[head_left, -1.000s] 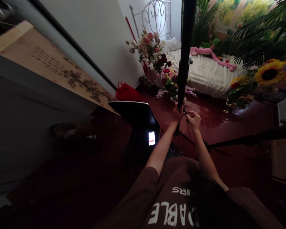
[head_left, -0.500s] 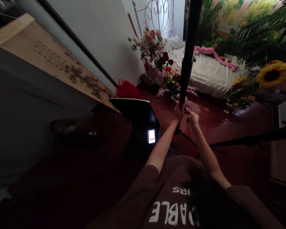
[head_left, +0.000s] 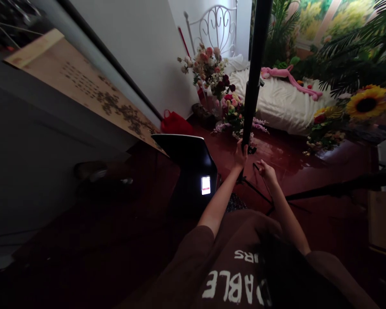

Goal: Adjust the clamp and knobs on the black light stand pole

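A black stand pole [head_left: 252, 92] rises in front of me, with tripod legs [head_left: 255, 189] spread at its foot. My left hand [head_left: 241, 155] is wrapped around the lower part of this pole. Just to the right of that grip, a dark clamp knob [head_left: 251, 150] sticks out from the pole. My right hand [head_left: 267, 172] hangs below and right of the knob, apart from it, fingers partly bent and nothing visible in them. A small dark rod-like part [head_left: 256, 166] shows by its fingertips; whether they touch it is unclear.
Left of the pole stands a black panel-like object [head_left: 193, 156] with a lit screen [head_left: 206, 185]. Flower bouquets [head_left: 209, 64] and a white-covered bed [head_left: 279, 103] lie beyond. Another black pole [head_left: 337, 187] crosses at right. A hanging scroll [head_left: 93, 92] and red bag [head_left: 175, 123] are left.
My right hand has come off the clamp knob and moved down and right. My left hand stays around the pole. The view has shifted slightly.
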`<state>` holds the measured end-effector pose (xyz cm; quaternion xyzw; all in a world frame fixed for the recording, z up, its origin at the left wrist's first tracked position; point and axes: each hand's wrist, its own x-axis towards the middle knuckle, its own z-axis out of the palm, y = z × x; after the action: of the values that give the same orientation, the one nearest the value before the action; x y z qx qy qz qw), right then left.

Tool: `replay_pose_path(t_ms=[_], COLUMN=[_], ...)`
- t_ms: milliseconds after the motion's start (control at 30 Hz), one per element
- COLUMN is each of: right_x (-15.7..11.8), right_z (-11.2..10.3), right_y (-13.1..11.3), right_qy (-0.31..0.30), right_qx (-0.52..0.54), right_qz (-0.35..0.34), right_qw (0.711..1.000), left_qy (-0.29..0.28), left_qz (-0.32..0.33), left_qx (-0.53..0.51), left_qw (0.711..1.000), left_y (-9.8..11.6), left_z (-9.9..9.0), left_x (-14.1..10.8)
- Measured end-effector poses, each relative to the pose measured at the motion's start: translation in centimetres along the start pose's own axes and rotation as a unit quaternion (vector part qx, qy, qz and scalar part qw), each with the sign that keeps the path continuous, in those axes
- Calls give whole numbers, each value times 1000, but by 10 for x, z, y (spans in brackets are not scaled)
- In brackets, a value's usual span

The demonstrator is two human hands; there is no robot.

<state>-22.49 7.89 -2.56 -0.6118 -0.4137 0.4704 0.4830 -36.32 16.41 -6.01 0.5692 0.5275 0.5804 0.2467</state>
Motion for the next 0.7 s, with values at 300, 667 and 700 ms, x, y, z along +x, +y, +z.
replay_pose_path(t_ms=[300,667,700], right_x=[-89,-134,-135], right_z=[-132,-240,-248], right_y=[88,56,46], right_qy=[192,364,358], right_qx=[178,329,328], right_qz=[271,154,130], right_qw=[926,858,865], left_qy=[18,-394,-410], left_qz=[-188,-3,28], left_qx=[94,-185,-205], left_qw=[977,900,888], left_y=[-20,98,116], left_z=[22,163,174], left_x=[-103,-159,-160])
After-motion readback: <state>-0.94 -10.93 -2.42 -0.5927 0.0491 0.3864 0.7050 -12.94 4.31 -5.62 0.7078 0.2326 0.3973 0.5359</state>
